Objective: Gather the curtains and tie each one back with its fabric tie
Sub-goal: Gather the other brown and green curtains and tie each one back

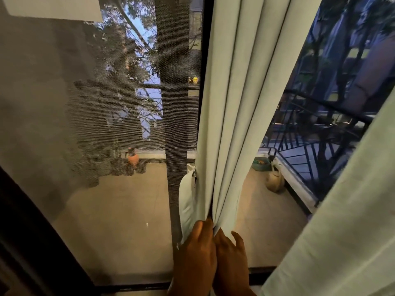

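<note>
A pale green curtain (239, 99) hangs in folds down the middle of the view, bunched together at its lower end. My left hand (195, 255) grips the gathered folds from the left side. My right hand (232, 255) presses against them from the right, fingers partly spread. A pale fabric tie (187, 201) hangs as a loop from a hook at the door frame, just left of the curtain and above my left hand. A second pale green curtain (342, 210) hangs loose at the right edge.
A dark mesh screen door (96, 124) fills the left half, with a dark frame (25, 231) at lower left. Beyond lie a balcony floor (119, 210), an orange pot (133, 159), a green tub (261, 163) and a black metal railing (316, 133).
</note>
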